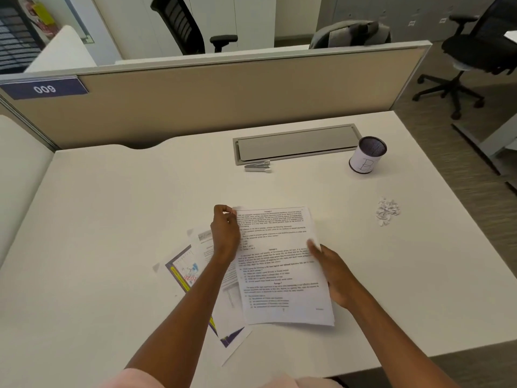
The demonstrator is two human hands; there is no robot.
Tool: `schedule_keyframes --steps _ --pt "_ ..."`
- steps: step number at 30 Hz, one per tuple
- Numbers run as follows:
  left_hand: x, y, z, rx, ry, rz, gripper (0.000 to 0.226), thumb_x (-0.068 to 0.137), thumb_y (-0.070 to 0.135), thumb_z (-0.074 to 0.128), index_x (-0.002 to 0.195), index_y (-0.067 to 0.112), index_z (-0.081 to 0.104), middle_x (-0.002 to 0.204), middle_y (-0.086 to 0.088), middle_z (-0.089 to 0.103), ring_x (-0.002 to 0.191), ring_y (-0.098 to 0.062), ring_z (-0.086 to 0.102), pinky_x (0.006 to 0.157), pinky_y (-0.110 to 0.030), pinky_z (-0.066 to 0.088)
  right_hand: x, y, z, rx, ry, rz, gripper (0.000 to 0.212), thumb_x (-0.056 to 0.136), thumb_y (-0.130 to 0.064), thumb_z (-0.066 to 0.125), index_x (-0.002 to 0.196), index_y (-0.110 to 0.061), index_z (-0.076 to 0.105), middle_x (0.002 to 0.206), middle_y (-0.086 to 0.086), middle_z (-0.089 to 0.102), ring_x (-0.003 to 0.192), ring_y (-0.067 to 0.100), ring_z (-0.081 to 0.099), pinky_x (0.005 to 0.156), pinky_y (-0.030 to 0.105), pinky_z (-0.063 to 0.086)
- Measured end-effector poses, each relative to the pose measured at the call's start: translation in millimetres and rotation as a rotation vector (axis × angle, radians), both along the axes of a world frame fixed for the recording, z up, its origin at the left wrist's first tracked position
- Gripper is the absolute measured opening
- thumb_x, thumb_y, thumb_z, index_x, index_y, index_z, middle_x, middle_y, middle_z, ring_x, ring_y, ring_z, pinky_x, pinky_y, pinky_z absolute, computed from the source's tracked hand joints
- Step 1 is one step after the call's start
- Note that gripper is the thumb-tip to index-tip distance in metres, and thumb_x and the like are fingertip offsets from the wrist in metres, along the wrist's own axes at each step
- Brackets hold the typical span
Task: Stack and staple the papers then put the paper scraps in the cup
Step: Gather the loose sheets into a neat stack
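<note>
A printed text sheet (279, 264) is held just above the white desk (112, 219). My left hand (225, 233) pinches its top left corner. My right hand (333, 273) grips its right edge. Under my left forearm lie other papers: a sheet with a blue and yellow border (184, 275) and a white printed sheet (207, 247), fanned out and partly hidden. A silver stapler (258, 166) lies farther back at the middle. A white cup with a dark mesh rim (366, 155) stands at the back right. A small pile of white paper scraps (387, 210) lies in front of the cup.
A grey cable tray lid (296, 142) is set into the desk behind the stapler. A beige partition (223, 91) closes off the back. Office chairs (475, 51) stand beyond the desk's right edge and behind the partition.
</note>
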State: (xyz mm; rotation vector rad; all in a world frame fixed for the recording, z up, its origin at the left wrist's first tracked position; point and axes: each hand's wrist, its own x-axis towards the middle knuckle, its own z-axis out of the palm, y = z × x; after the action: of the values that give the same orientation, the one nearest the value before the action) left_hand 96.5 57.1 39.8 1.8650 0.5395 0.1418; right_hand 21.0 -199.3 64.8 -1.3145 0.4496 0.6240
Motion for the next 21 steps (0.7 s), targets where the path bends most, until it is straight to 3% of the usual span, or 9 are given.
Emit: schedule_keyframes --steps 3,5,7,10,13,15,21 --pt "-7.4 -1.8 1.8 -0.033 -0.021 -0.009 0.016 0.111 0.025 0.052 0.123 0.014 0.05 0.096 -0.001 0.069 0.08 -0.014 0.066 0.064 -0.025 0.051 -3.6 -0.9 -7.0 -0.124 -0.116 0.035 0.03 0.096 -0.02 0.073 0.125 -0.016 0.069 0.123 0.01 0.078 0.107 0.03 0.077 0.098 0.057 0.058" --pt "-11.5 1.8 1.8 -0.036 -0.013 -0.021 0.025 0.109 0.027 0.056 0.131 0.016 0.05 0.101 -0.001 0.072 0.085 -0.015 0.069 0.069 -0.025 0.054 -4.0 -4.5 -13.2 -0.135 -0.104 0.003 0.028 0.096 -0.014 0.074 0.124 -0.015 0.07 0.121 0.009 0.079 0.105 0.03 0.078 0.096 0.057 0.06" --pt "-15.3 12.6 -4.2 0.013 -0.036 -0.01 0.033 0.106 0.02 0.063 0.136 0.013 0.053 0.109 -0.005 0.074 0.093 -0.02 0.07 0.083 -0.034 0.059 -3.5 -9.4 -16.6 -0.118 -0.086 -0.028 0.029 0.095 -0.012 0.074 0.124 -0.014 0.07 0.119 0.01 0.079 0.105 0.032 0.077 0.096 0.056 0.06" --pt "-20.7 40.1 -21.5 0.215 -0.002 0.048 0.045 0.1 0.019 0.07 0.142 0.012 0.054 0.127 -0.008 0.069 0.116 -0.026 0.064 0.105 -0.048 0.048 -4.6 -18.5 -21.8 -0.089 -0.06 -0.059 0.032 0.094 -0.01 0.074 0.125 -0.012 0.07 0.12 0.012 0.079 0.108 0.035 0.076 0.097 0.058 0.059" --pt "-24.3 70.8 -33.7 0.471 0.19 0.153 0.054 0.099 0.028 0.071 0.148 0.012 0.054 0.145 -0.016 0.058 0.136 -0.037 0.049 0.111 -0.054 0.033 -7.1 -24.2 -25.5 -0.086 -0.036 -0.07 0.032 0.094 -0.009 0.074 0.126 -0.011 0.069 0.119 0.012 0.079 0.108 0.036 0.076 0.096 0.058 0.059" --pt "-26.7 86.2 -36.1 0.522 0.303 0.179 0.06 0.099 0.033 0.072 0.151 0.01 0.053 0.15 -0.021 0.05 0.141 -0.042 0.042 0.114 -0.056 0.03 -8.3 -25.3 -27.3 -0.085 -0.027 -0.071 0.031 0.094 -0.009 0.073 0.125 -0.011 0.068 0.118 0.013 0.079 0.107 0.037 0.076 0.095 0.058 0.059" --pt "-24.1 110.4 -45.6 0.5 0.381 0.201 0.035 0.098 0.027 0.072 0.13 0.012 0.069 0.145 -0.019 0.052 0.139 -0.04 0.042 0.115 -0.054 0.028 -8.0 -21.6 -31.7 -0.103 -0.019 -0.032 0.032 0.095 -0.01 0.073 0.126 -0.012 0.068 0.119 0.013 0.079 0.107 0.037 0.076 0.095 0.06 0.059"
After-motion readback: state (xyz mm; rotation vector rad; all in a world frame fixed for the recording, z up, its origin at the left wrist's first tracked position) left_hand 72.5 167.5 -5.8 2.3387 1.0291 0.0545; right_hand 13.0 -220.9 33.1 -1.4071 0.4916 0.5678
